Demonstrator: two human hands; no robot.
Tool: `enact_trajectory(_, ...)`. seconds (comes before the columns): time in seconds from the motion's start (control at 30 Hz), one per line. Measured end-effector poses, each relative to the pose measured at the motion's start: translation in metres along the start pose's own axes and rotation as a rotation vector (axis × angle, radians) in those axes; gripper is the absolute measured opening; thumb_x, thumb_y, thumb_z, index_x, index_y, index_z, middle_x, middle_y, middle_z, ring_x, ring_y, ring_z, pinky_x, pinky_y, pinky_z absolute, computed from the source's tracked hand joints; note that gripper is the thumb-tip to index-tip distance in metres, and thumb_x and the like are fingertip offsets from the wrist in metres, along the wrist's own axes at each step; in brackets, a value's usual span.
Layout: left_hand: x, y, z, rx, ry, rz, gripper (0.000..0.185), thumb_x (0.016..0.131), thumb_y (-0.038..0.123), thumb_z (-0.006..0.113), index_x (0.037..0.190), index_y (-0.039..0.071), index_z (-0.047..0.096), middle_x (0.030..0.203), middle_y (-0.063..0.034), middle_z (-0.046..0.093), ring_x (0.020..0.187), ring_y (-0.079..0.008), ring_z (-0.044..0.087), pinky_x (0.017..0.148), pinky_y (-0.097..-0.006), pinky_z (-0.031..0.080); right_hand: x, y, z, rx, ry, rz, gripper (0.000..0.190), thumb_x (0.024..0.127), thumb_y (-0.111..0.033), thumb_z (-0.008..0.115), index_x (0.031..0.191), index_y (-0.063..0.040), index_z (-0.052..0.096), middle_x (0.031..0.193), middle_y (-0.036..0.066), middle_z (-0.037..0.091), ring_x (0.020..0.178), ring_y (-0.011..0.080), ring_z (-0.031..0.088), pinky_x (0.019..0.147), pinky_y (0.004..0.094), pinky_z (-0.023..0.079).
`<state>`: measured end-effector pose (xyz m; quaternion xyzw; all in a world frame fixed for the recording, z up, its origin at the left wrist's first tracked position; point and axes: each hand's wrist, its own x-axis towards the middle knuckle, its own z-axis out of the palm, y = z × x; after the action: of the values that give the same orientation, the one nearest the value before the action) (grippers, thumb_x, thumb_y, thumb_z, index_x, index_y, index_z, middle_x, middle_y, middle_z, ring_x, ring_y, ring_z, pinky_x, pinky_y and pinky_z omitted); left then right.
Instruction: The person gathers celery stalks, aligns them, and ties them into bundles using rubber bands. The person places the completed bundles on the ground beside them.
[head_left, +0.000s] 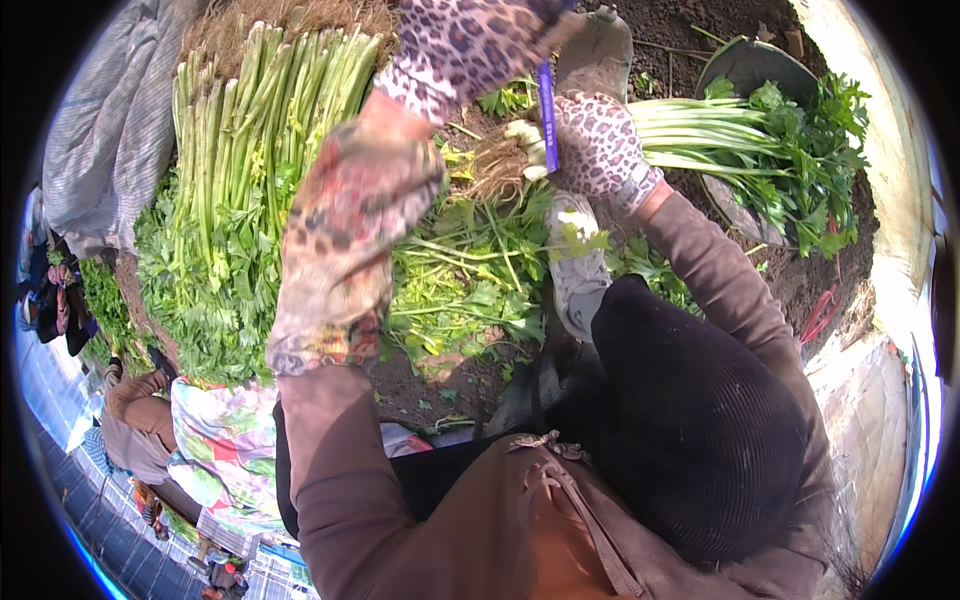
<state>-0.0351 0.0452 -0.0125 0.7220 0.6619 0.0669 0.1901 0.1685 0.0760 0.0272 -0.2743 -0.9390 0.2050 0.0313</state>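
Observation:
My right hand, in a leopard-print glove, grips a bunch of celery near its root end. The leafy tops point right, and the brown roots hang out to the left. A purple strip bearing writing lies across the stalk bases, against my fingers. My left hand, gloved alike and blurred, is at the top edge, just above and left of the strip. Its fingers are smeared and partly cut off, so whether they hold the strip's upper end cannot be made out.
A large pile of celery lies left, roots away from me. Loose leaves and trimmings cover the soil before me. My shoe stands among them. Grey woven sheeting lies far left; red string right. Another person crouches at left.

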Motion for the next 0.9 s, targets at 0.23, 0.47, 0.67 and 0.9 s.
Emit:
enact_trajectory(0.23,0.043,-0.032,0.049,0.193,-0.348,-0.201,0.046,0.103,0.049,0.037,0.082,0.016,0.063,0.065,0.0019,0.058,0.054,-0.015,0.051,0.059,-0.0362,0.048,0.003,-0.004,-0.001,0.029,-0.044,0.043,0.029,0.071,-0.022,0.077,0.095,-0.011,0.064,0.082,0.008,0.066,0.082,0.0295,0.067,0.073,0.0425,0.053)
enact_trajectory(0.47,-0.076,0.019,0.137,0.04,0.529,-0.13,0.031,0.097,0.033,0.051,0.101,0.008,0.068,0.082,-0.0151,0.068,0.079,-0.0337,0.064,0.07,-0.0453,0.049,-0.002,-0.007,-0.006,0.158,0.014,0.047,0.04,0.074,-0.019,0.077,0.109,-0.008,0.062,0.089,0.013,0.069,0.087,0.0313,0.068,0.077,0.0426,0.054)
enact_trajectory(0.67,-0.118,0.122,0.103,-0.752,0.441,-0.836,0.035,0.091,0.034,0.065,0.093,-0.001,0.066,0.075,-0.0177,0.063,0.072,-0.0308,0.061,0.069,-0.0439,0.046,0.002,-0.007,-0.001,0.035,-0.052,0.158,0.062,0.075,-0.012,0.076,0.132,-0.006,0.053,0.096,0.018,0.067,0.089,0.0325,0.067,0.077,0.0434,0.053)
enact_trajectory(0.9,-0.119,0.125,0.034,-0.711,0.565,-0.383,0.021,0.09,0.026,0.066,0.103,0.011,0.071,0.111,-0.0137,0.06,0.101,-0.0324,0.058,0.089,-0.0457,0.044,0.003,-0.005,0.009,-0.066,0.127,0.098,0.039,0.071,-0.022,0.076,0.104,-0.006,0.064,0.104,0.014,0.061,0.104,0.0305,0.06,0.085,0.0429,0.05)
